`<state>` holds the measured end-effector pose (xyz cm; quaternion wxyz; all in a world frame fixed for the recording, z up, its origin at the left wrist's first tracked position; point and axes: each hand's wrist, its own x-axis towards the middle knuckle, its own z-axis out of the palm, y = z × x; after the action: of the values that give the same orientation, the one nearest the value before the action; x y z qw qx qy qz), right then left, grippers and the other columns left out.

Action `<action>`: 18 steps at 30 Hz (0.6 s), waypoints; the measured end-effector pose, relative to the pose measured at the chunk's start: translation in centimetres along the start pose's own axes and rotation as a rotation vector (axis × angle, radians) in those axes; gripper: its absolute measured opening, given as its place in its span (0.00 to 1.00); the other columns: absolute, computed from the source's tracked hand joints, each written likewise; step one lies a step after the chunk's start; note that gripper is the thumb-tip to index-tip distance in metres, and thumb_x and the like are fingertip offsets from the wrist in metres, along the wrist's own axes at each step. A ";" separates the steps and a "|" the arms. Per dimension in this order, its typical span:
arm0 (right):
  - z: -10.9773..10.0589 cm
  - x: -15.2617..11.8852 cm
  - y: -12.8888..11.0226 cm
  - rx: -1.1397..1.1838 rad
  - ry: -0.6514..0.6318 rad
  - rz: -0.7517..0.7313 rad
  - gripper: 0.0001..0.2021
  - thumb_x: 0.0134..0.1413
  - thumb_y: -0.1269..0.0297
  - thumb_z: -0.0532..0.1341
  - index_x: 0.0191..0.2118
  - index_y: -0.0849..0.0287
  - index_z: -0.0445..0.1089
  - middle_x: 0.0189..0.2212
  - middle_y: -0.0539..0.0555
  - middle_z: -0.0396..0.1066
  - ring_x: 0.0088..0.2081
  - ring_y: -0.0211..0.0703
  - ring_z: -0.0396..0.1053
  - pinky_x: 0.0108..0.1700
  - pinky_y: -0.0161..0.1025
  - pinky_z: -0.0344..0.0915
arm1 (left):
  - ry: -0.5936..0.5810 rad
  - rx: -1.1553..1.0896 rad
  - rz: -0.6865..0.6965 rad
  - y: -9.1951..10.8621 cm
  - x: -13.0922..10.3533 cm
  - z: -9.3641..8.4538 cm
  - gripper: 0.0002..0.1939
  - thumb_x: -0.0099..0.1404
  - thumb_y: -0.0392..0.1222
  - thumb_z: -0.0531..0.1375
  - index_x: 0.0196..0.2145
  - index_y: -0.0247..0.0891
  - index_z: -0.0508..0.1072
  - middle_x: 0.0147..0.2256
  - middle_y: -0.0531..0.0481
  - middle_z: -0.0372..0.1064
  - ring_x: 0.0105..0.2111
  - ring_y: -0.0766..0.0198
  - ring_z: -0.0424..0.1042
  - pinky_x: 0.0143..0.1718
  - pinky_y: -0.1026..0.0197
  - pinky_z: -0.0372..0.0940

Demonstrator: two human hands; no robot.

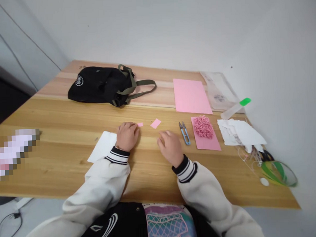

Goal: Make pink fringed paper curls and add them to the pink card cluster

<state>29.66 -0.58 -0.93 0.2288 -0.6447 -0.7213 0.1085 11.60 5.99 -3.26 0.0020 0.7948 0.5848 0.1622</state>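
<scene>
My left hand [126, 136] rests on the wooden table with its fingers curled together. A small pink paper slip [140, 125] sticks out from under its fingertips; the slip's other end is hidden. Beneath that wrist lies a white paper sheet [103, 146]. My right hand [170, 147] is over the table, thumb and index finger slightly apart and nothing visible between them. Just beyond its fingertips lies a separate small pink paper piece [155, 123]. Blue-handled thread snips [185, 133] lie to the right of this hand, apart from it.
Pink beaded strands [203, 127] sit on a pink card [208, 145]. Behind are a larger pink sheet [191, 96] and a black bag [99, 84]. At right lie a green-capped tube [234, 110], white papers [242, 132] and a green-yellow ring-shaped item [279, 174]. A pixelated object [15, 152] is at left.
</scene>
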 end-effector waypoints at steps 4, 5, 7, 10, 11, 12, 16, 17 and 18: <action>2.3 4.0 -3.2 -0.062 -0.096 0.011 0.14 0.56 0.67 0.51 0.44 0.60 0.69 0.38 0.58 0.70 0.40 0.47 0.66 0.40 0.40 0.60 | -0.039 -0.070 0.005 0.0 -0.2 -0.1 0.13 0.63 0.39 0.50 0.40 0.36 0.73 0.43 0.44 0.72 0.43 0.53 0.66 0.42 0.51 0.59; 2.7 4.7 -3.6 -0.080 -0.108 0.022 0.14 0.56 0.67 0.51 0.45 0.60 0.69 0.38 0.58 0.70 0.40 0.47 0.66 0.40 0.40 0.60 | -0.047 -0.075 0.009 0.0 -0.3 -0.2 0.13 0.63 0.39 0.50 0.41 0.36 0.73 0.43 0.44 0.71 0.44 0.53 0.66 0.42 0.51 0.59; 2.9 5.6 -3.7 -0.112 -0.109 0.054 0.14 0.55 0.68 0.51 0.44 0.60 0.69 0.39 0.59 0.70 0.41 0.48 0.66 0.41 0.40 0.60 | -0.058 -0.078 0.002 0.1 -0.3 -0.3 0.14 0.62 0.39 0.51 0.43 0.36 0.71 0.44 0.43 0.70 0.45 0.52 0.65 0.43 0.51 0.59; 1.7 5.2 -2.2 -0.244 -0.030 0.216 0.14 0.54 0.68 0.51 0.44 0.63 0.69 0.39 0.61 0.69 0.44 0.51 0.64 0.44 0.43 0.58 | -0.069 -0.086 -0.025 0.2 -0.4 -0.5 0.16 0.62 0.39 0.52 0.47 0.36 0.69 0.45 0.44 0.69 0.46 0.52 0.64 0.43 0.51 0.58; 1.0 4.8 -1.4 -0.305 -0.021 0.297 0.15 0.54 0.67 0.52 0.45 0.65 0.68 0.40 0.63 0.68 0.45 0.53 0.63 0.44 0.44 0.58 | -0.075 -0.093 -0.033 0.2 -0.4 -0.5 0.17 0.61 0.39 0.52 0.47 0.37 0.69 0.45 0.44 0.69 0.46 0.52 0.63 0.43 0.51 0.58; 0.3 4.3 -0.7 -0.362 -0.020 0.376 0.16 0.53 0.66 0.54 0.46 0.68 0.67 0.40 0.65 0.67 0.46 0.55 0.62 0.44 0.45 0.58 | -0.081 -0.102 -0.039 0.3 -0.4 -0.6 0.17 0.61 0.38 0.52 0.47 0.37 0.69 0.46 0.44 0.68 0.46 0.52 0.63 0.44 0.51 0.58; -1.7 2.6 1.6 -0.515 -0.028 0.618 0.19 0.50 0.66 0.56 0.48 0.69 0.65 0.44 0.69 0.63 0.47 0.61 0.61 0.41 0.46 0.58 | -0.094 -0.124 -0.050 0.2 -0.4 -0.6 0.16 0.61 0.39 0.52 0.47 0.38 0.69 0.46 0.44 0.67 0.47 0.52 0.62 0.45 0.51 0.57; -1.9 2.4 1.9 -0.527 -0.017 0.652 0.18 0.50 0.66 0.56 0.47 0.69 0.65 0.45 0.70 0.62 0.47 0.62 0.61 0.40 0.46 0.58 | -0.095 -0.125 -0.049 0.2 -0.4 -0.6 0.16 0.61 0.39 0.52 0.46 0.37 0.69 0.46 0.43 0.67 0.47 0.52 0.62 0.45 0.51 0.57; -2.0 2.3 2.2 -0.527 -0.010 0.678 0.18 0.50 0.67 0.55 0.48 0.68 0.65 0.45 0.70 0.62 0.47 0.62 0.61 0.40 0.46 0.59 | -0.096 -0.125 -0.047 0.2 -0.4 -0.6 0.15 0.61 0.39 0.52 0.45 0.37 0.70 0.46 0.43 0.67 0.47 0.51 0.62 0.45 0.51 0.57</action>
<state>32.41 1.72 0.21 0.0040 -0.8812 -0.4726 -0.0072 11.47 5.44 -2.76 0.0833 0.7861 0.5912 0.1602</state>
